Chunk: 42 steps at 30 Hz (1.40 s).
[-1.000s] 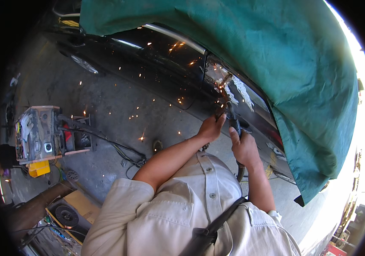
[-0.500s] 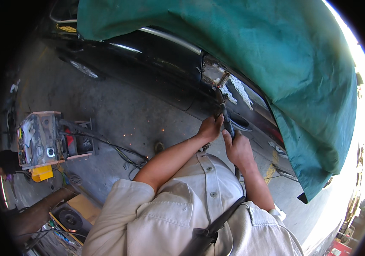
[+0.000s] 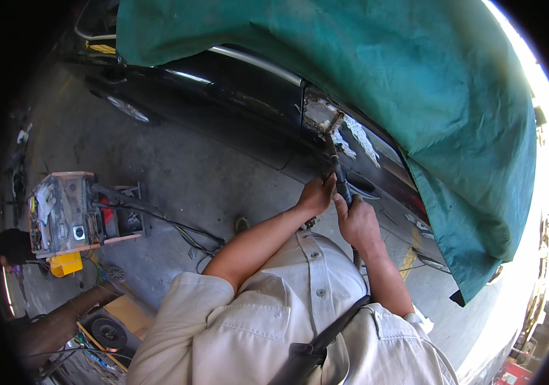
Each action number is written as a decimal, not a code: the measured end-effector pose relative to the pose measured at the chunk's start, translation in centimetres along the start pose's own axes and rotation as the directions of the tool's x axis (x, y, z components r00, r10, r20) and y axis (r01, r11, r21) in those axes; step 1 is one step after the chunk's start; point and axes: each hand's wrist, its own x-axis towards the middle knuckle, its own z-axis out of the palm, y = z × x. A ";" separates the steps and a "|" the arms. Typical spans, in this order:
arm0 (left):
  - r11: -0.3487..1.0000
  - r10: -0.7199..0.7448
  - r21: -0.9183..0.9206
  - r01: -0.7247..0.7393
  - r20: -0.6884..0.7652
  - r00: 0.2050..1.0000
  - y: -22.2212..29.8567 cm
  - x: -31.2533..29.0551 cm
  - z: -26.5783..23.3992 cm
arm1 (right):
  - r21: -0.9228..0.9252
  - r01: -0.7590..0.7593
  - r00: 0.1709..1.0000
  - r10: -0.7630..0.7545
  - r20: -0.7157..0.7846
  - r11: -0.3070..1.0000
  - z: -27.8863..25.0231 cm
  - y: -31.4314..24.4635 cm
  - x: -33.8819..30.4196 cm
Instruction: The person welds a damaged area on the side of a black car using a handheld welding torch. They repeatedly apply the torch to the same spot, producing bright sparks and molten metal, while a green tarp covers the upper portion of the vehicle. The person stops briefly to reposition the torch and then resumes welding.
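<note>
Black stick-shaped torch (image 3: 343, 187), one o'clock, front end at scraped grey-brown patch (image 3: 318, 110) on glossy black car (image 3: 236, 109); tip contact unclear. Left hand (image 3: 317, 196) grips fore part, right hand (image 3: 361, 224) grips behind. Green draped sheet (image 3: 473, 141), two o'clock, could scorch if tip heat reaches it.

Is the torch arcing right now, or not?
Not visibly arcing: the torch in the person's hands shows no flare or sparks at its tip. Whether its power is on, I cannot tell.
</note>
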 end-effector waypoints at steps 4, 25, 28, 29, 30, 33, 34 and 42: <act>0.996 0.044 -0.075 -0.046 -0.022 0.999 -1.4 0.2 0.6 | -0.018 -0.013 1.000 0.013 0.018 1.000 0.0 -0.1 0.1; 0.998 0.057 -0.027 -0.058 -0.028 0.998 -0.2 -0.2 0.1 | 0.020 -0.007 1.000 0.007 0.013 1.000 0.0 -0.2 -0.6; 0.997 0.032 -0.074 -0.037 -0.067 0.997 0.7 -0.5 -0.1 | 0.014 -0.005 1.000 0.005 0.003 1.000 0.0 -0.1 -0.6; 0.998 0.016 -0.055 -0.020 -0.065 0.998 0.9 -0.6 -0.2 | 0.016 -0.007 1.000 0.007 0.004 1.000 -0.1 -0.1 -0.6; 0.999 0.009 -0.048 -0.012 -0.066 0.998 1.0 -0.6 -0.2 | 0.020 0.001 1.000 -0.001 -0.003 1.000 -0.1 -0.1 -0.5; 0.999 -0.022 -0.047 0.019 -0.061 0.998 1.1 -0.5 -0.2 | 0.018 0.000 1.000 0.000 -0.002 1.000 -0.1 -0.2 -0.4; 0.998 -0.029 -0.055 0.026 -0.059 0.998 1.0 -0.5 -0.1 | 0.025 0.001 1.000 -0.001 -0.001 1.000 -0.1 -0.2 -0.4; 0.998 -0.003 -0.062 0.001 -0.036 0.999 -0.6 0.4 0.3 | 0.019 -0.008 1.000 0.008 0.003 1.000 0.0 0.0 -0.1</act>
